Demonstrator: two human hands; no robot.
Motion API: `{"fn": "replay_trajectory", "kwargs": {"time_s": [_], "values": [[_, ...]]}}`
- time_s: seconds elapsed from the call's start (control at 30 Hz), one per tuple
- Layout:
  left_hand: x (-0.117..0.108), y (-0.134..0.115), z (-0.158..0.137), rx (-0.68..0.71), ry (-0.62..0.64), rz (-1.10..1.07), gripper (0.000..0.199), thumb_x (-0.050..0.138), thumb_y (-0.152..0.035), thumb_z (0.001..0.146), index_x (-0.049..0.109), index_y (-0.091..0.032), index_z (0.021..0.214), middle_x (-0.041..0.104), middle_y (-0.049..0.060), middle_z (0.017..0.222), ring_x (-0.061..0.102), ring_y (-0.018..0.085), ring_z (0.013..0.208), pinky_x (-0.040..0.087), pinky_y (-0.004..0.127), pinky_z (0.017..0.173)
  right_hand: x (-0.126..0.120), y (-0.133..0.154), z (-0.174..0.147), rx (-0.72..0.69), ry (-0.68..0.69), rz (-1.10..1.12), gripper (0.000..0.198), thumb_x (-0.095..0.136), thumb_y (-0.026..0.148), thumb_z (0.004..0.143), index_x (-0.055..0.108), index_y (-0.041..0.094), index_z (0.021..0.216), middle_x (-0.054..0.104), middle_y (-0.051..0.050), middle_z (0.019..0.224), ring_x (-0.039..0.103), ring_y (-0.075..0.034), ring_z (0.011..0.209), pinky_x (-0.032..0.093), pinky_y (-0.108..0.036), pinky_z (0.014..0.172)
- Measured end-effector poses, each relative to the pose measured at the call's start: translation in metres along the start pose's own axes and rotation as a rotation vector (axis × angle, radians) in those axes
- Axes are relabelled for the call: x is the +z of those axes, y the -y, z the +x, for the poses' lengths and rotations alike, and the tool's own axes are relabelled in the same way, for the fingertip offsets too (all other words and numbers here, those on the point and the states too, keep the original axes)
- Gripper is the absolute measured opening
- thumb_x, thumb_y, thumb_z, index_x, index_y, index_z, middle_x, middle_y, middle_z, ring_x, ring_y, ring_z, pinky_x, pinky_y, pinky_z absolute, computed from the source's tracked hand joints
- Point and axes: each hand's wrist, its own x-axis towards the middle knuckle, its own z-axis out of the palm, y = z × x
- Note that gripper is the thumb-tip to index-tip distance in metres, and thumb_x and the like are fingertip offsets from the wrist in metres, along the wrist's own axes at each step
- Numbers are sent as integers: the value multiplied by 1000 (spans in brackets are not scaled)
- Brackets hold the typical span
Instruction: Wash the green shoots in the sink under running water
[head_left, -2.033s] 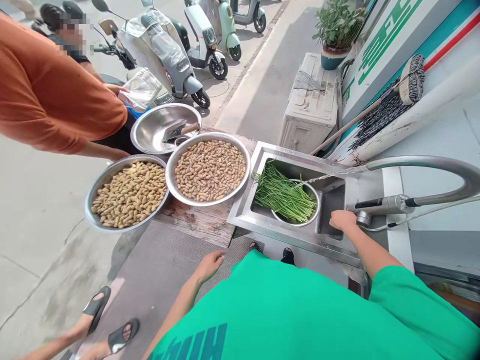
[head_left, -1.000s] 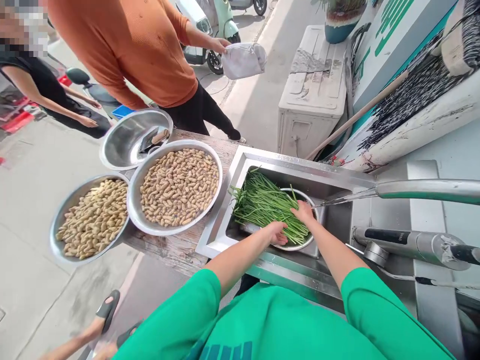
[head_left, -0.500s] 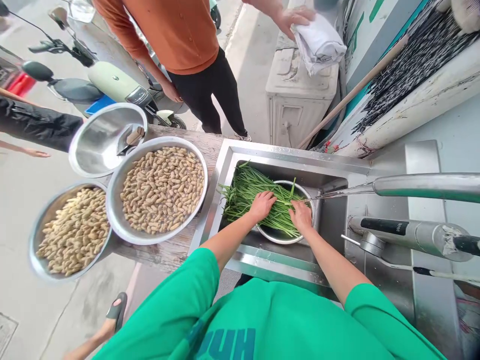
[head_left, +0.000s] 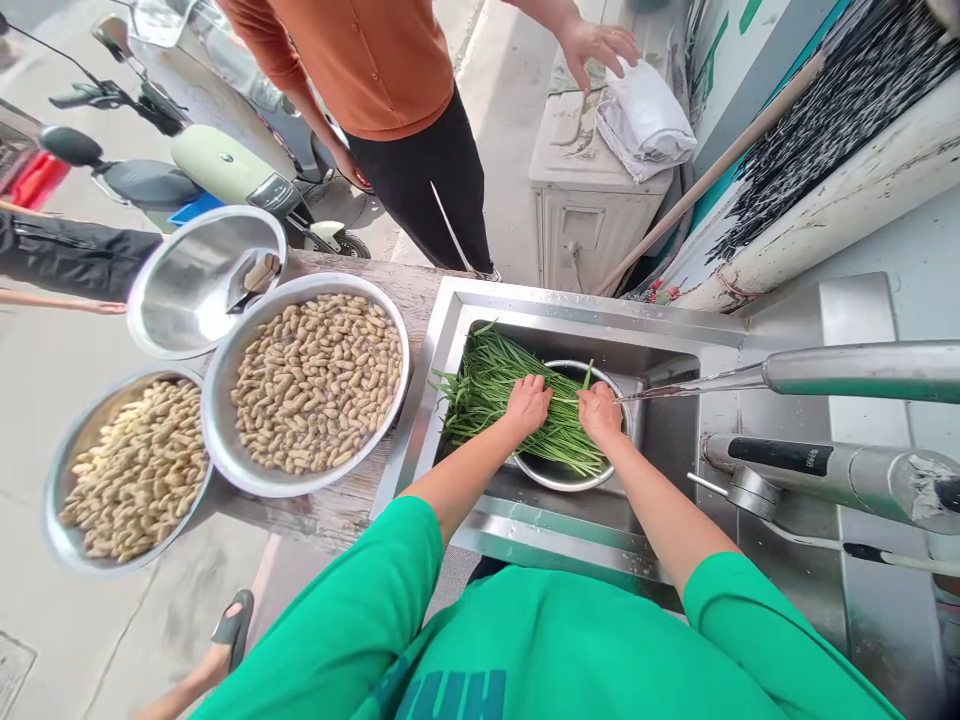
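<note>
A bunch of green chives (head_left: 491, 390) is gripped by both hands: the left hand (head_left: 527, 402) is curled down over the middle of the stalks, and the right hand (head_left: 600, 408) is closed on them just beside it, close to the faucet's stream. The chives are laid across a small steel bowl (head_left: 559, 472) set inside a stainless sink (head_left: 592, 322), with the leaf tips spread toward the sink's left wall. Water is delivered from a long steel faucet spout (head_left: 855, 368) reaching in from the right.

To the left of the sink, a worn wooden tabletop (head_left: 405, 285) is seen, on which three steel basins are crowded together. Two are filled with peanuts in the shell: the larger basin of peanuts (head_left: 311, 380) is placed just beside the sink, the second basin of peanuts (head_left: 127, 475) partly tucked under its rim. An almost empty basin (head_left: 191, 285) behind them holds a small scoop.

The setting is outdoors, on concrete pavement. Across the table a person in an orange shirt (head_left: 367, 60) is standing, one hand held over a folded white cloth (head_left: 645, 120) that rests on a weathered white unit (head_left: 581, 215). Parked scooters (head_left: 217, 170) are visible at the upper left.
</note>
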Motion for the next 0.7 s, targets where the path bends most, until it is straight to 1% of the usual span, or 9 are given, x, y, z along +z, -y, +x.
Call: {"fn": "replay_trajectory", "kwargs": {"time_s": [0.07, 0.13, 0.2, 0.27, 0.33, 0.4, 0.47, 0.57, 0.7], "values": [[4, 3, -1, 59, -41, 2, 44, 35, -17, 98, 67, -13, 127, 49, 17, 150, 44, 33, 134, 40, 49, 108, 1, 4, 16, -34, -16, 9, 43, 41, 28, 100, 75, 21, 124, 65, -14, 117, 57, -26, 110, 44, -35, 94], [7, 6, 1, 148, -51, -5, 45, 35, -15, 97, 66, -10, 130, 41, 14, 159, 34, 32, 146, 29, 53, 121, 3, 10, 33, -50, -12, 19, 41, 42, 28, 100, 76, 21, 121, 68, -12, 110, 59, -24, 103, 45, -32, 90], [9, 9, 4, 198, -42, -20, 47, 34, -15, 98, 65, -10, 133, 43, 13, 159, 30, 31, 151, 17, 58, 127, 5, 14, 46, -24, -21, 20, 42, 38, 27, 101, 76, 17, 116, 70, -13, 107, 61, -22, 96, 46, -31, 84], [9, 12, 8, 205, -43, -30, 47, 33, -16, 99, 64, -11, 134, 48, 13, 156, 30, 31, 152, 11, 61, 128, 6, 17, 52, 14, -37, 18, 43, 35, 26, 101, 76, 14, 109, 71, -13, 104, 62, -22, 92, 45, -31, 81], [9, 13, 10, 201, -45, -32, 48, 32, -15, 99, 64, -11, 135, 50, 14, 154, 31, 31, 151, 10, 61, 128, 7, 18, 53, 36, -49, 19, 38, 40, 26, 100, 75, 14, 107, 72, -13, 103, 62, -22, 89, 45, -31, 79], [10, 14, 12, 202, -38, -34, 48, 31, -15, 99, 64, -11, 135, 53, 14, 151, 32, 30, 151, 11, 62, 128, 8, 19, 51, 29, -62, 22, 33, 45, 26, 98, 73, 16, 111, 71, -11, 108, 62, -22, 93, 44, -30, 79], [11, 16, 12, 205, -32, -37, 49, 30, -15, 100, 64, -11, 134, 54, 14, 150, 33, 29, 150, 13, 61, 128, 9, 21, 48, 16, -69, 23, 32, 45, 25, 98, 72, 17, 112, 69, -11, 114, 62, -22, 99, 44, -30, 81], [14, 18, 12, 209, -25, -37, 48, 29, -15, 101, 63, -12, 135, 55, 14, 149, 34, 28, 150, 15, 60, 128, 9, 23, 47, 9, -58, 29, 32, 45, 25, 98, 75, 15, 104, 68, -13, 114, 61, -24, 103, 45, -31, 83], [16, 19, 11, 193, -27, -41, 48, 30, -16, 101, 61, -10, 137, 54, 15, 149, 33, 28, 151, 16, 59, 128, 11, 28, 53, 26, -62, 78, 30, 48, 25, 97, 76, 13, 102, 68, -16, 115, 62, -27, 104, 46, -34, 86]]}}
